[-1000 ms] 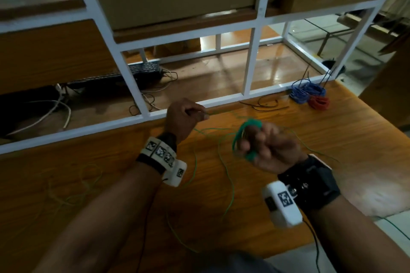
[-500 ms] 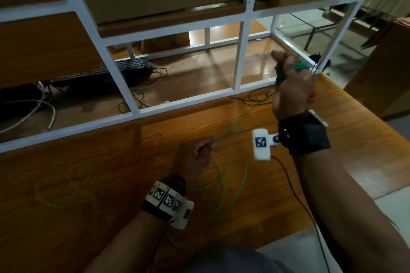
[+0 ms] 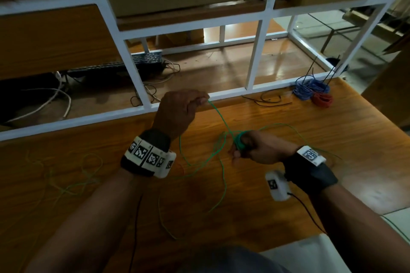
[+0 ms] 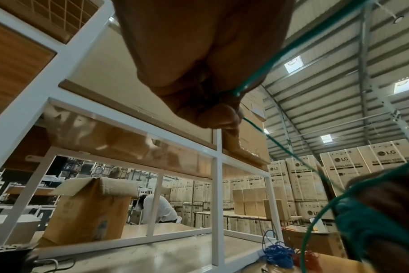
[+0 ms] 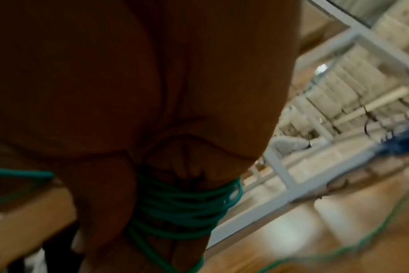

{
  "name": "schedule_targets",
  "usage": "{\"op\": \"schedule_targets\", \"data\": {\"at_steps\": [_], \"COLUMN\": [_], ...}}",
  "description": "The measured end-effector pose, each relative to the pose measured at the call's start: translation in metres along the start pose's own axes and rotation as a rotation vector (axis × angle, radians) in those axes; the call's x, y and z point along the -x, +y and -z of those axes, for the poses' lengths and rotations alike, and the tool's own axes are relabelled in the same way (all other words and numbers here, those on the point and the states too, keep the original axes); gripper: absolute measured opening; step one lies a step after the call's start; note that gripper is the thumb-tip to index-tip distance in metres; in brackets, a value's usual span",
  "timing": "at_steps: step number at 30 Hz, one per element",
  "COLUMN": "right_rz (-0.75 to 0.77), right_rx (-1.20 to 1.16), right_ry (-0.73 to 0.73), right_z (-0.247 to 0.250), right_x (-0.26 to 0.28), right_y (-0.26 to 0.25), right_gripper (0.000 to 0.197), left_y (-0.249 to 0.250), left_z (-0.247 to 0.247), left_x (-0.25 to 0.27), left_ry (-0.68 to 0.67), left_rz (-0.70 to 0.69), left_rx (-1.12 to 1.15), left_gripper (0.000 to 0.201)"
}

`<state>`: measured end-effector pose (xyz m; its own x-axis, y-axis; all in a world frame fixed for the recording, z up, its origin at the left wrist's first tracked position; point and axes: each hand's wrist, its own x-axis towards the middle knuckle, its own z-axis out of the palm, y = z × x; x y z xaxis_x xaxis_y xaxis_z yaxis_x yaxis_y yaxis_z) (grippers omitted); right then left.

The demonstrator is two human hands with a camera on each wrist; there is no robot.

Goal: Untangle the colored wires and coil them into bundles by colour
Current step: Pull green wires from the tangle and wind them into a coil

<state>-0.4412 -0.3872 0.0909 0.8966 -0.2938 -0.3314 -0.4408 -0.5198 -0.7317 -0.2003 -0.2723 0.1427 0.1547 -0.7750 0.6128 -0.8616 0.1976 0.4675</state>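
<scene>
My left hand (image 3: 203, 101) pinches a green wire (image 3: 219, 117) between thumb and forefinger near the white rail; the left wrist view shows the pinch (image 4: 236, 96) up close. The wire runs taut down to a green coil (image 3: 240, 141) wound round the fingers of my right hand (image 3: 238, 150), which grips it above the wooden table (image 3: 288, 162). The coil (image 5: 182, 203) wraps the fingers in several turns. Slack green wire (image 3: 223, 184) trails in loops over the table towards me. A blue bundle (image 3: 310, 88) and a red bundle (image 3: 321, 99) lie at the far right corner.
A white metal frame (image 3: 255, 55) stands along the table's far edge. Loose black wire (image 3: 268, 101) lies beside it. A pale yellow-green wire (image 3: 66, 175) sprawls on the left of the table. A keyboard (image 3: 137, 62) and cables sit on the shelf behind the frame.
My right hand has swung from high at the far right back down to the middle with the coil. My left hand has moved up to the rail, still pinching the wire.
</scene>
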Motion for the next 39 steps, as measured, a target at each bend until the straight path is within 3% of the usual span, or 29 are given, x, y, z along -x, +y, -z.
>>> {"op": "schedule_targets", "data": {"at_steps": [6,9,11,14,16,17,19,21,23,25,27,28,30,32,35,39], "right_rz": [0.429,0.608,0.682,0.752,0.659,0.595,0.445,0.265,0.11,0.01,-0.067,-0.077,-0.028,0.039,0.05,-0.028], "right_rx": [-0.857,-1.371,-1.653,-1.646,-1.58,-1.421,-0.856,-0.285,0.05,0.246,0.389,0.439,0.487,0.472,0.525,0.496], "right_ry": [-0.271,-0.408,-0.317,0.045,0.398,0.628,0.98,1.111,0.998,0.685,0.381,0.309,0.323,0.433,0.551,0.648], "right_z": [-0.006,-0.005,-0.002,0.012,0.018,0.018,0.016,0.012,0.008,0.0,-0.012,-0.018,-0.021,-0.017,-0.008,0.0], "right_x": [0.016,0.021,0.019,0.006,-0.006,-0.013,-0.02,-0.022,-0.021,-0.022,-0.025,-0.027,-0.027,-0.028,-0.027,-0.023], "right_y": [-0.022,-0.041,-0.057,-0.075,-0.072,-0.067,-0.051,-0.036,-0.026,-0.018,-0.012,-0.01,-0.01,-0.009,-0.009,0.003], "right_gripper": [0.013,0.015,0.021,0.023,0.022,0.022,0.021,0.022,0.016,0.015,0.026,0.025,0.012,0.011,0.014,0.014], "left_y": [-0.014,-0.016,-0.008,0.01,0.021,0.027,0.03,0.026,0.013,-0.004,-0.01,-0.01,-0.003,0.005,0.005,-0.013], "left_z": [-0.013,-0.028,-0.041,-0.063,-0.074,-0.075,-0.072,-0.064,-0.054,-0.042,-0.031,-0.026,-0.014,-0.004,0.003,0.001], "left_x": [-0.008,0.004,0.015,0.035,0.046,0.049,0.055,0.062,0.068,0.073,0.073,0.072,0.065,0.059,0.057,0.066], "left_ry": [0.026,-0.027,-0.103,-0.226,-0.3,-0.312,-0.312,-0.351,-0.378,-0.328,-0.338,-0.367,-0.455,-0.584,-0.719,-0.579], "left_rz": [0.234,0.222,0.184,0.096,0.075,0.074,0.085,0.205,0.431,0.582,0.634,0.631,0.565,0.526,0.557,0.721], "left_rx": [0.188,0.212,0.184,0.112,0.027,-0.016,-0.078,-0.074,0.022,0.208,0.251,0.233,0.196,0.196,0.26,0.296], "left_gripper": [0.019,0.02,0.018,0.02,0.036,0.039,0.035,0.03,0.028,0.021,0.02,0.021,0.031,0.043,0.039,0.02]}}
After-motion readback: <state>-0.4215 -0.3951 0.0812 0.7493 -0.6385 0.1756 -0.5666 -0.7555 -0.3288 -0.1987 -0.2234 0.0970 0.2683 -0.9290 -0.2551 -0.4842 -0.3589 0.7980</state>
